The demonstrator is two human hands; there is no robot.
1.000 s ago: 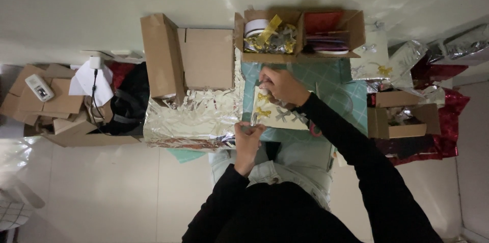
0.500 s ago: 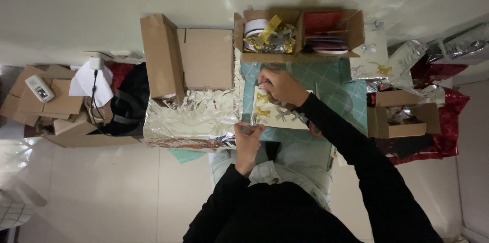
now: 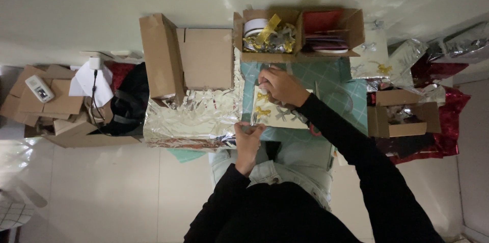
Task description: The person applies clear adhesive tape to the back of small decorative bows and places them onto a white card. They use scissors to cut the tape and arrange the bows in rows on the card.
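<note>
Right hand (image 3: 281,86) stays curled, fingertips pressing far-left edge of bow-printed cream package (image 3: 277,111) on teal cutting mat (image 3: 331,77); little shift. Left hand (image 3: 248,137) keeps pinching near-left corner beside silver foil (image 3: 191,118).

A plain brown cardboard box (image 3: 206,57) lies flat beside a taller upright brown carton (image 3: 162,55), both behind a crumpled sheet of silver foil wrap (image 3: 191,121). At the left, flattened cardboard pieces (image 3: 51,101) carry a small white device (image 3: 39,88), beside a black bag (image 3: 130,103). Crumpled red foil (image 3: 438,131) lies at the right around an open small brown box (image 3: 402,116).
</note>
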